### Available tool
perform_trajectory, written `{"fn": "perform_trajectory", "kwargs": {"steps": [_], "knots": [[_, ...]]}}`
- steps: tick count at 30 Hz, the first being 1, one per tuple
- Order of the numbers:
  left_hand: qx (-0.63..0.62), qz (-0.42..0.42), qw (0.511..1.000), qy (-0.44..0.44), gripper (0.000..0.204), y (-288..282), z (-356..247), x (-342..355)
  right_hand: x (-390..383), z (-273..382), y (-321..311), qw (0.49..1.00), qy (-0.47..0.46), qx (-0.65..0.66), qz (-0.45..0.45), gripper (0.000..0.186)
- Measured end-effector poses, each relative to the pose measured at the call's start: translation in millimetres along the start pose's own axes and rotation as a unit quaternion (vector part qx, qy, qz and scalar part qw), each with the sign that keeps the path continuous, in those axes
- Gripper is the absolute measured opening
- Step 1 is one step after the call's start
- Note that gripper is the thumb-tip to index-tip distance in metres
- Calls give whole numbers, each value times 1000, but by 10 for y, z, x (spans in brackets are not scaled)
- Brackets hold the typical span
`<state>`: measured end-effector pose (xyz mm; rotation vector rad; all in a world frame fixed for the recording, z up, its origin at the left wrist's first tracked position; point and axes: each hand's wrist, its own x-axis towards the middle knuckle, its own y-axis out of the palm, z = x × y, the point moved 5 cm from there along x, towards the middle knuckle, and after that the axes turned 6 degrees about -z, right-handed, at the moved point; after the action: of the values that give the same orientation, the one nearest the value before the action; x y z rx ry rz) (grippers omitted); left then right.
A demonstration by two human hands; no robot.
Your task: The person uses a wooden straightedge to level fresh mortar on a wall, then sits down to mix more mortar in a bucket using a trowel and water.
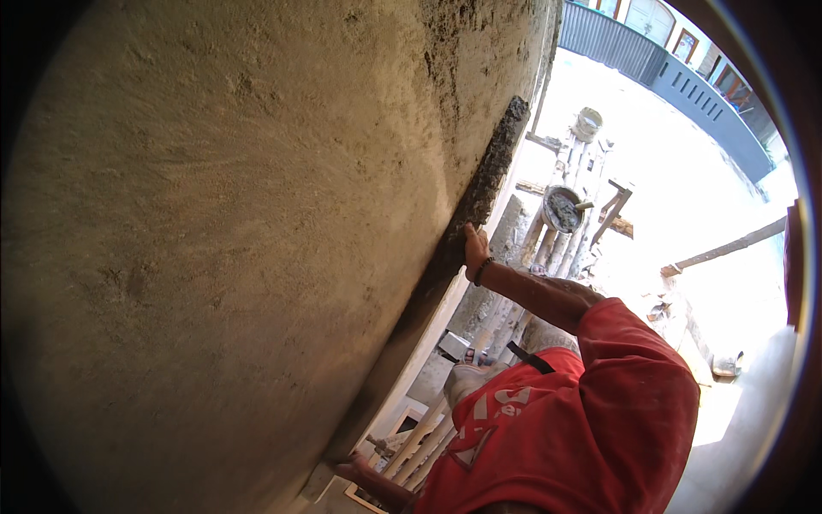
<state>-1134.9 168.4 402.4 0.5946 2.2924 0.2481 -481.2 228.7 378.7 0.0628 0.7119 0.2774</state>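
Pressed flat against the freshly plastered wall (223,257): a long straight board (479,197), running steeply from upper right down to lower left, its top end crusted with dark wet mortar and its edge caked grey along the length; lower part in shadow, hard to follow. Right hand (473,250) gripping the board about midway, fingers curled over its outer edge, a dark beaded band on the wrist; arm bare up to a red sleeve (638,377). Left hand (355,467) low at the bottom edge, close to the board's lower end; cannot tell whether clenched on it or merely beside it. Wall surface sandy, rough, tan-grey, marked with sweeping scrape lines and a darker patch near the top. Beyond the board, well below: pale wooden scaffold poles (548,248), a round pan of grey mortar (561,208) resting on them, a bucket (587,124) farther off, bright sunlit ground, a grey fence (685,86) at the far side.
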Motion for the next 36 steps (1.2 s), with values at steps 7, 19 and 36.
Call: {"fn": "perform_trajectory", "kwargs": {"steps": [7, 19, 36], "knots": [[4, -33, 999, 13, 42, -28, -451, -158, -580, 164, 52, 997, -10, 41, 66, 53], [30, -77, 994, 75, 47, -162, -711, -731, -1142, 455, -532, 982, 49, 97, 156, 21], [36, 171, 984, 33, 59, 692, 349, -2795, 600, 612, -2248, 971, 208, 110, 33, 37]]}}
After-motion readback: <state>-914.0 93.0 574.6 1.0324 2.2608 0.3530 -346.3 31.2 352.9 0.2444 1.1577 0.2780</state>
